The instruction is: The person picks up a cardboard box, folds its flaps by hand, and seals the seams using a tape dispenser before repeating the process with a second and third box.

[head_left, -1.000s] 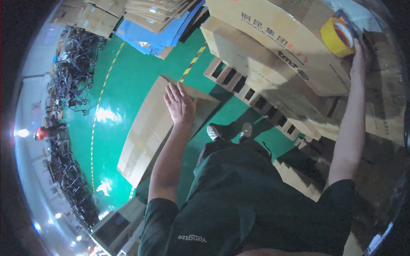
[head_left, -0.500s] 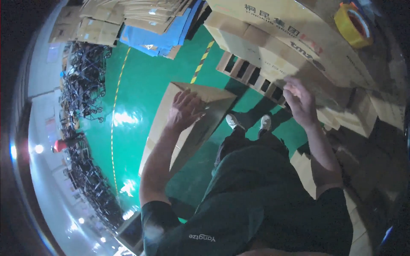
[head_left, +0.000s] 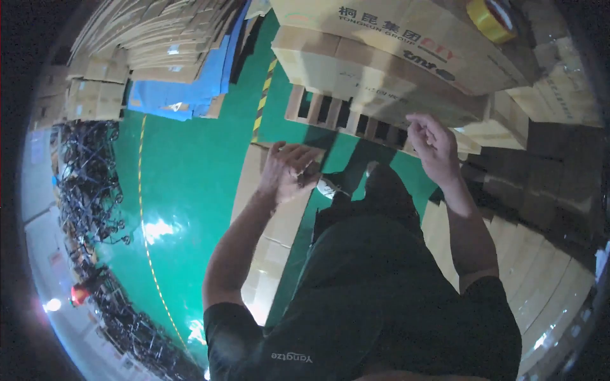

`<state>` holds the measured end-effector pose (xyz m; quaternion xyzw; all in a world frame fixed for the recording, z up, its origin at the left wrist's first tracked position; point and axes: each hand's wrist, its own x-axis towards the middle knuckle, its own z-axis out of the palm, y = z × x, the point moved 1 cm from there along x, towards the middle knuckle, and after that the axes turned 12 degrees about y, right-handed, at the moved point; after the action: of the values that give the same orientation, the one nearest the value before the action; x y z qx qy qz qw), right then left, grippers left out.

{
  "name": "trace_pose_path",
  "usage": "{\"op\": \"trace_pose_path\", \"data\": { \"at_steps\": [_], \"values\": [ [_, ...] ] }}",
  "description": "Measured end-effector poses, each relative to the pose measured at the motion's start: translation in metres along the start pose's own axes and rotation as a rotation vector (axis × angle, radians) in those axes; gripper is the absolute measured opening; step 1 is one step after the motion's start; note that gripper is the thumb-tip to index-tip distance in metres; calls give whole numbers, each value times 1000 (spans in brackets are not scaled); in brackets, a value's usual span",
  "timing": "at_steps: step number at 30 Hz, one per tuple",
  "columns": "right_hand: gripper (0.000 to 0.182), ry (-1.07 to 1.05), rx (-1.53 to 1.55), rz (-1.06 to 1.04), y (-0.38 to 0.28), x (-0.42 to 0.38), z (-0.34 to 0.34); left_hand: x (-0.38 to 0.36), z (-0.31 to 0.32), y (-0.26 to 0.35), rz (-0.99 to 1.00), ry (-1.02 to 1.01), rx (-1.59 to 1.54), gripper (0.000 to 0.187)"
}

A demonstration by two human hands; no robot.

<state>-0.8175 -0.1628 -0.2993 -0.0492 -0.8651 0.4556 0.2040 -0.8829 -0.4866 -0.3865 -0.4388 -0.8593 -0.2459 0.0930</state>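
Observation:
My left hand (head_left: 289, 171) grips the upper edge of a tall flat cardboard box (head_left: 267, 222) that stands on the green floor in front of me. My right hand (head_left: 432, 145) is raised in the air with its fingers loosely apart and holds nothing; it is close to the stack of printed cartons (head_left: 394, 57). A roll of yellow tape (head_left: 488, 19) lies on top of that stack, apart from both hands. My feet show below the hands, beside the box.
The cartons rest on a wooden pallet (head_left: 343, 114). Flattened cardboard and blue sheets (head_left: 171, 63) are piled at the upper left. Metal trolleys (head_left: 89, 178) line the left side. More cardboard (head_left: 540, 267) lies at the right. A yellow line crosses the green floor (head_left: 190, 178).
My right hand left the tape roll on the cartons and came down in front of me. My left hand went from flat on the box to gripping its edge. The view swung.

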Motion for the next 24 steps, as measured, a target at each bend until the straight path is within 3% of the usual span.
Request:
{"op": "trace_pose_path", "data": {
  "at_steps": [2, 3, 5, 6, 9, 11, 14, 15, 18, 19, 20, 21, 24],
  "values": [
    [21, -28, -15, 114, 0, -11, 3, -7, -4, -13, -209, 147, -197, 66],
    [22, -33, -20, 147, 1, -15, 6, -7, -9, -19, -260, 179, -251, 77],
    [25, -107, -27, 164, 5, -23, 15, -5, -30, -32, -654, 271, 160, 89],
    [26, -135, -25, 173, 8, -27, 22, -7, -34, -37, -757, 285, 269, 94],
    [21, -251, 2, 207, 19, -30, 55, -12, -24, -62, -1181, -74, 138, 106],
    [19, -293, 105, 162, 18, -23, 77, -10, -19, -69, -1303, -93, 13, 58],
    [16, -370, 134, 100, 20, -2, 103, 0, -21, -68, -1355, -212, 42, 34],
    [16, -386, 144, 90, 17, 5, 113, 2, -21, -68, -1362, -245, 65, 31],
    [29, -398, 60, -33, -1, 11, 140, -6, -17, -66, -1504, -336, -50, 58],
    [42, -498, 124, -73, -9, 7, 148, -5, -20, -62, -1454, -192, -77, 31],
    [58, -598, 187, -117, -17, 3, 155, -4, -21, -58, -1398, -47, -106, 17],
    [67, -653, 221, -136, -20, -4, 162, -4, -22, -55, -1375, 22, -119, 24],
    [100, -844, 452, -21, -21, -31, 179, -9, -20, -54, -1221, -144, 79, 23]
  ]
}}
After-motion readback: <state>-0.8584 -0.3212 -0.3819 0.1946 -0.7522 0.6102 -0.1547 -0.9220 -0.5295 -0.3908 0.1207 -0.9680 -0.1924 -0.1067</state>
